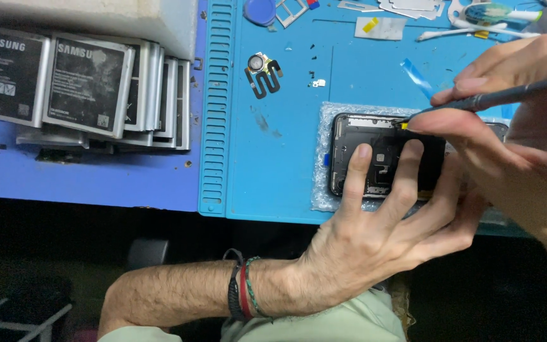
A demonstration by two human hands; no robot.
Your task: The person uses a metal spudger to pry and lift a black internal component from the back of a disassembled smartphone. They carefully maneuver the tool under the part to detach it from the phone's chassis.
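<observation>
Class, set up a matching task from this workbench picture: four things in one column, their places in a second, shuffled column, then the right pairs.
Things:
1. Phone batteries
2. Opened phone
3. Thin tool
4. Wristbands

Places:
A. on the left forearm
B. stacked at the far left
C. in the right hand
D. on bubble wrap, under the left hand

Pairs: 1-B, 2-D, 3-C, 4-A

A phone repair workshop is indicated by a blue repair mat (273, 158) at centre, stacked phone batteries (83, 88) at ten o'clock, and loose small parts (264, 75) at twelve.
</observation>
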